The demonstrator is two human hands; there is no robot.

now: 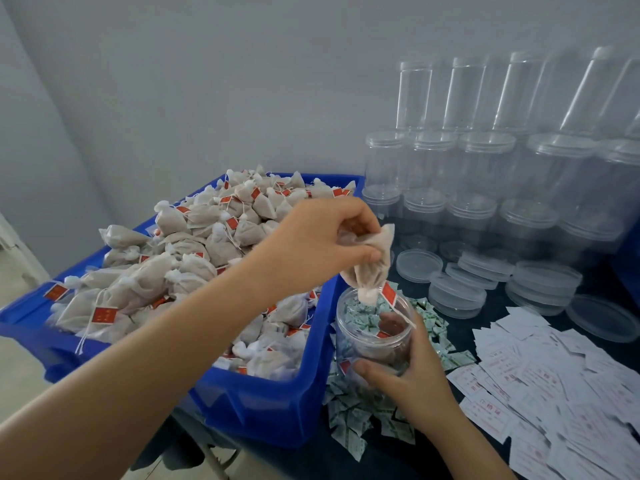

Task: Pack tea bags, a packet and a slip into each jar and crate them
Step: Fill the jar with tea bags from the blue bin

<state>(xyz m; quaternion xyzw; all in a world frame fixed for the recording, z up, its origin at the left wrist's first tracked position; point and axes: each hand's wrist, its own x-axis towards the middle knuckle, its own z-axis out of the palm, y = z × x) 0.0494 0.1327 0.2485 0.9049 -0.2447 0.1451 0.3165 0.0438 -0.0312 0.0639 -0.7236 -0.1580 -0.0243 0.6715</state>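
The left hand (322, 237) pinches a tea bag (372, 263) between curled fingers (360, 252) and thumb, holding it just above the open mouth of a clear jar (375, 336), its red tag (388, 293) hanging at the rim. The right hand (412, 372) grips that jar from the near right side, fingers wrapped round its wall, over a scatter of green-and-white packets (349, 420) on the dark table (388, 459). To the left stands a blue crate (277, 414) heaped with tea bags (194, 258); white slips (554, 386) lie right, empty jars (485, 174) and loose lids (457, 296) far right.
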